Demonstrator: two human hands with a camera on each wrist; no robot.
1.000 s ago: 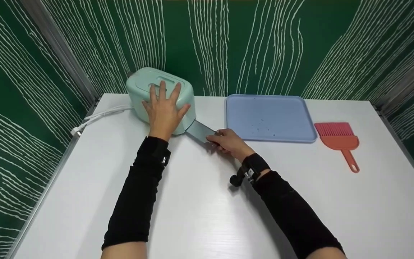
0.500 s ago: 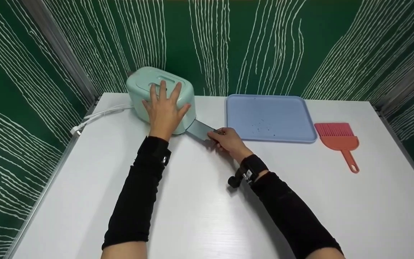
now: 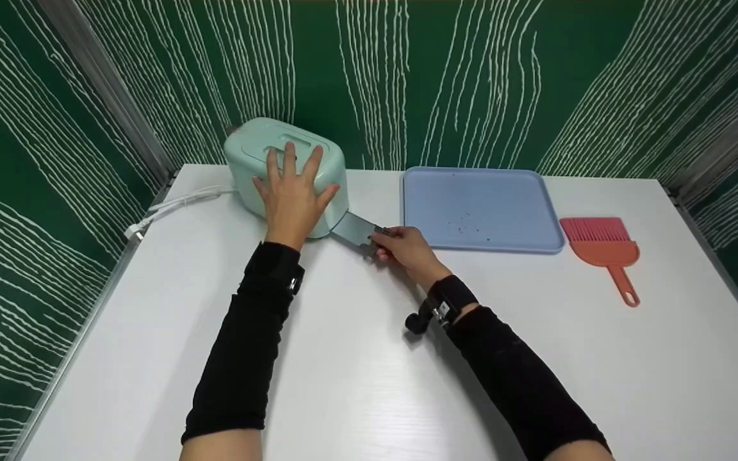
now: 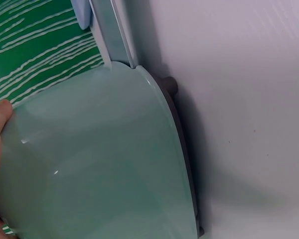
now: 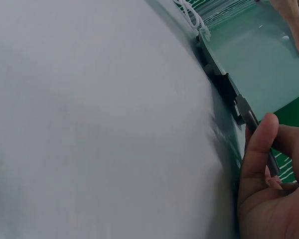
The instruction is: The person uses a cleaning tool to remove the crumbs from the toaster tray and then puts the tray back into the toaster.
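A mint-green toaster (image 3: 247, 166) stands at the back left of the white table. My left hand (image 3: 293, 202) lies on its near side, fingers spread and reaching up to the slots on top; only part of this hand shows at the left wrist view's edge. From the toaster's lower right end sticks out a flat grey crumb tray (image 3: 353, 230), partly inside the body. My right hand (image 3: 410, 253) pinches the tray's outer end between thumb and fingers. In the right wrist view, the tray's dark edge (image 5: 248, 113) runs from the thumb to the toaster's base.
A blue serving tray (image 3: 510, 205) with scattered dark crumbs lies at the back, right of my right hand. Beyond it rests a red-orange brush and dustpan set (image 3: 606, 250). A white power cord (image 3: 183, 200) trails left from the toaster. Green walls rise behind the table.
My right hand has shifted slightly toward the toaster, and a little less of the crumb tray sticks out. The left hand and the toaster have stayed in place.
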